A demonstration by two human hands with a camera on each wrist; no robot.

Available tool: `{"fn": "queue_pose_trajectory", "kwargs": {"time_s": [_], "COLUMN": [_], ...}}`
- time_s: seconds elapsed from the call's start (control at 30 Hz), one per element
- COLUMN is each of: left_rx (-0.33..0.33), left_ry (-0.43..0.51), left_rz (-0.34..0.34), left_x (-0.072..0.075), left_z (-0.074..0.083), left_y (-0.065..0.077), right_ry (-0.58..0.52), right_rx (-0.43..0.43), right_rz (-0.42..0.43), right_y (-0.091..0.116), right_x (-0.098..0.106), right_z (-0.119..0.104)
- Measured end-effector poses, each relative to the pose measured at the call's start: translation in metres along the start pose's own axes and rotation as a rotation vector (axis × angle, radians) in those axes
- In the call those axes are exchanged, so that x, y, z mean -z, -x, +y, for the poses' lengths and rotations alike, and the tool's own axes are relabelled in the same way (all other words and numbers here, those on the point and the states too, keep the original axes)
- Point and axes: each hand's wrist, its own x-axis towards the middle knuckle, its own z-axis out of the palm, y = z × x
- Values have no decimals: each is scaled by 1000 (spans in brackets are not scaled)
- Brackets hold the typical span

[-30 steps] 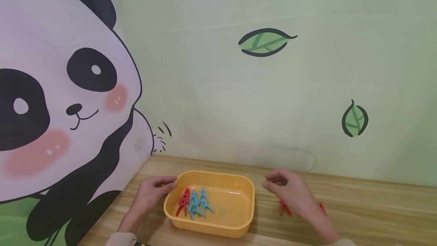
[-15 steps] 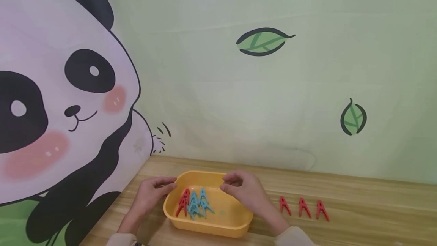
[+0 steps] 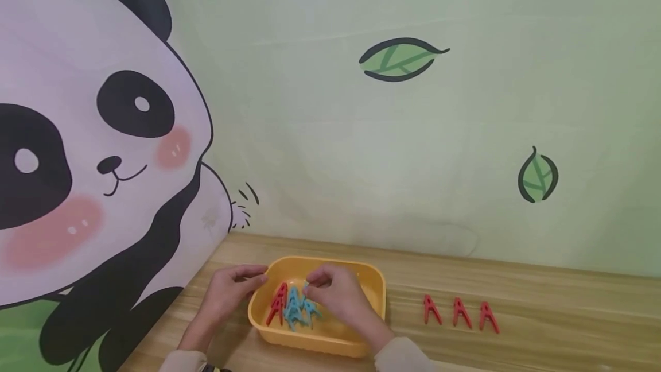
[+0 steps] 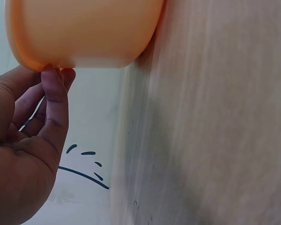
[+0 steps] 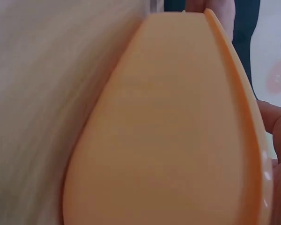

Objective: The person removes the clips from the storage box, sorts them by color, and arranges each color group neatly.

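A yellow plastic basin [image 3: 315,345] stands on the wooden table, holding red clothespins [image 3: 276,307] and blue clothespins [image 3: 293,306] in its left half. My left hand [image 3: 225,294] pinches the basin's left rim; in the left wrist view thumb and fingers meet at its edge. Reaching over the right side, my right hand [image 3: 338,297] has thumb and forefinger on the far right blue clothespin [image 3: 305,286], mostly hidden behind the fingertips. From the right wrist the basin's outer wall [image 5: 159,122] fills the view, with part of the right hand past the rim.
Three red clothespins, a left one [image 3: 431,309], a middle one [image 3: 462,313] and a right one [image 3: 488,317], lie in a row on the table [image 3: 568,326] right of the basin. Behind stands a pale green backdrop [image 3: 320,131] with a panda and leaves.
My right hand has moved left from beside the red clothespins, over the basin's right rim, to the blue clothespins. The three red ones on the table are now uncovered. My left hand stays put.
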Motion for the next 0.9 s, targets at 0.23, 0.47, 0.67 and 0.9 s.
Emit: {"fn": "queue_pose_trajectory", "kwargs": {"time_s": [0.23, 0.47, 0.67, 0.9], "left_rx": [-26, -43, -67, -86], "left_ry": [2, -5, 11, 31], "left_rz": [1, 9, 2, -1], "left_x": [0, 1, 2, 1], "left_z": [0, -3, -4, -3], "left_y": [-2, -1, -1, -1], "right_ry": [-35, -24, -48, -22], "right_rx": [-26, -73, -73, -47], "right_rz": [-28, -43, -87, -157], "right_y": [-10, -18, -20, -21], "right_x": [-24, -44, -54, -55], "right_z": [-2, -1, 3, 5]}}
